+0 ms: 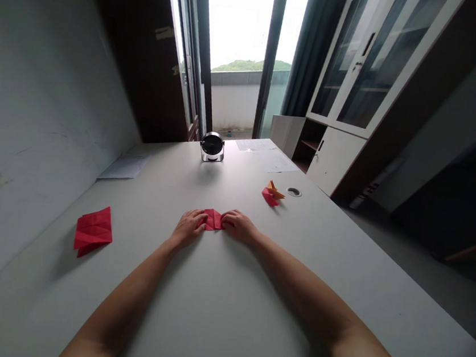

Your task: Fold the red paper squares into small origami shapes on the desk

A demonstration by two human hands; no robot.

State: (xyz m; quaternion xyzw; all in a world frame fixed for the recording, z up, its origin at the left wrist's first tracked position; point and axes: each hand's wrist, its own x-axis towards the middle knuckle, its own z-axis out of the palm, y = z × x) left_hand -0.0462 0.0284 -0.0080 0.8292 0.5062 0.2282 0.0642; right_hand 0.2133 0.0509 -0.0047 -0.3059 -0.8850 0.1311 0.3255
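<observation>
A small piece of folded red paper (213,220) lies on the white table between my two hands, with crease lines across it. At its left end my left hand (189,226) has its fingers curled over the edge, gripping the paper. The opposite end is pinched by my right hand (238,224), whose fingertips rest on top. Both hands cover the ends of the paper, so its full outline is hidden.
Several creased red sheets (94,231) lie at the left. Folded red and orange paper pieces (272,194) sit near a round cable hole (293,192) at the right. A round black device on a metal stand (212,146) and white papers (272,159) stand farther back.
</observation>
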